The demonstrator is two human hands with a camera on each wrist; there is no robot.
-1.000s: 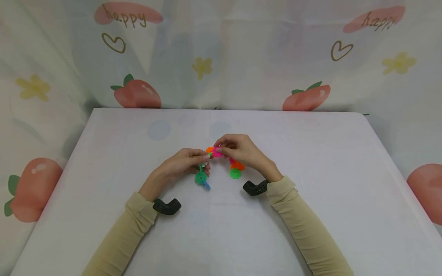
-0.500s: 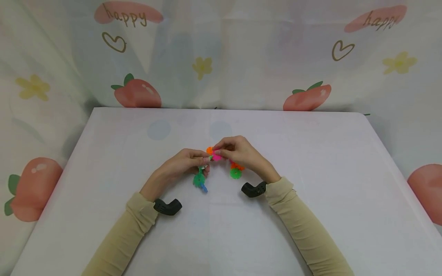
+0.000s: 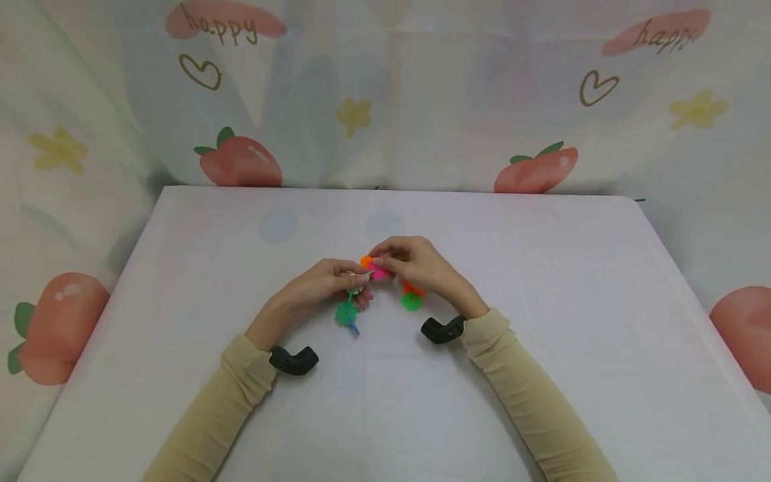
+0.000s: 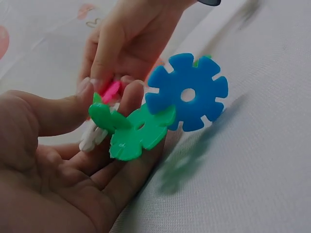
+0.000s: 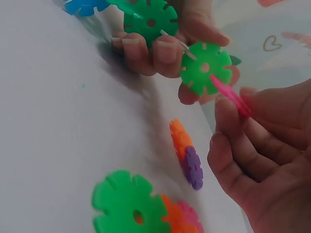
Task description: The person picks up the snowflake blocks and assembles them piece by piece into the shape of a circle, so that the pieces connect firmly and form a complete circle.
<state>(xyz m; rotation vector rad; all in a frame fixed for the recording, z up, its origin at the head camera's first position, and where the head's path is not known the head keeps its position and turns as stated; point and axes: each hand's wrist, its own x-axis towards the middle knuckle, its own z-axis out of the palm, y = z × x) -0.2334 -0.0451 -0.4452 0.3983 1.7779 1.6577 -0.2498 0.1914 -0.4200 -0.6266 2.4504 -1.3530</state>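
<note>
Where the pink disc [image 5: 232, 97] meets the smooth, notched light-green disc [image 5: 216, 57], my right grip [image 5: 272, 143] pinches pink, nearly closed. My left grip [image 4: 60, 160] likewise pinches green.

Left hand [image 4: 56, 182] at lower left, palm showing; thumb tip pinching light-green piece [image 4: 97, 98], mostly hidden. White piece [image 4: 89, 137] just below. Right hand [image 4: 133, 41] beyond, gripping pink piece [image 4: 112, 91]. Green pieces [image 4: 132, 144] meet at an angle, overlapping blue notched disc [image 4: 167, 87], round centre hole. Soft shadow [image 4: 182, 170] on white desk [image 4: 248, 170].
</note>
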